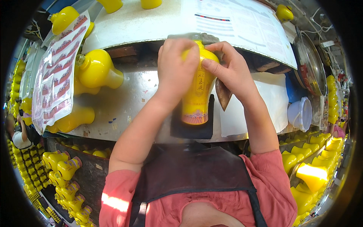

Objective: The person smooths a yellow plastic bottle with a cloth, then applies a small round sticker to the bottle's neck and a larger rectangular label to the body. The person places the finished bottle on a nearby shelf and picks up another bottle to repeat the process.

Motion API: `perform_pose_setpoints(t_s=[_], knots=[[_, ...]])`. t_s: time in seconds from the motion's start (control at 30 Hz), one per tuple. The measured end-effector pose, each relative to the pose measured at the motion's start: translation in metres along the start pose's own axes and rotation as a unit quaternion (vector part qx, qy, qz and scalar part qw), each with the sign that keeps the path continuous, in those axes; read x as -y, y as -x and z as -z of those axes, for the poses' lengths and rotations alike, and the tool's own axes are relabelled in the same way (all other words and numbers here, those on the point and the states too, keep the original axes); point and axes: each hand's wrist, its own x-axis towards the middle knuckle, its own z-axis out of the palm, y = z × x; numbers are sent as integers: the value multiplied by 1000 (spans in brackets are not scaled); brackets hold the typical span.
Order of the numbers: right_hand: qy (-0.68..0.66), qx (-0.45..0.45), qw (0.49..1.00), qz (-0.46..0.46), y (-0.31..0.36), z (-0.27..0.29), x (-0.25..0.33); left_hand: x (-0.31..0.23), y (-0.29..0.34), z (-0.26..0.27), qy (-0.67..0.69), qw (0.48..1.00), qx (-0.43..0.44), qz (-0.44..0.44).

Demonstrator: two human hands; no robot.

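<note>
A glossy yellow bottle (195,92) lies on a black cloth (206,132) at the table's near middle, its neck pointing away from me. It bears a column of gold characters and a pink and purple patterned band near its base. My left hand (177,64), slightly blurred, is curled closed against the bottle's left shoulder; its fingertips are hidden. On the other side, my right hand (230,64) grips the shoulder, thumb pressed on the front and forefinger by the neck. A grey rag (210,38) lies behind the neck. Beneath my right hand is a pointed brown piece (224,96).
At left, several yellow bottles (99,68) lie beside a decal sheet (60,72). A white paper (257,109), a small translucent bucket (300,113) and a round metal pan (312,62) are at right. A raised white board (151,26) spans the back. Racked bottles (312,178) flank me.
</note>
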Motion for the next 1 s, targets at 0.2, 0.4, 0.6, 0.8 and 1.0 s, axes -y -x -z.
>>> perform_pose_setpoints(t_s=[0.2,0.4,0.6,0.8,1.0], knots=[[-123,70,987,-74,-2,11,7,0,0,0,-33,999,1,-14],[7,34,999,-17,4,2,8,-1,1,2,-14,1000,8,5],[-72,60,995,-47,-1,6,0,0,15,3,59,998,9,23],[-66,62,995,-42,0,7,0,11,12,8,40,998,31,-44],[-71,53,995,-39,-1,6,-4,6,25,6,47,997,14,-57]])
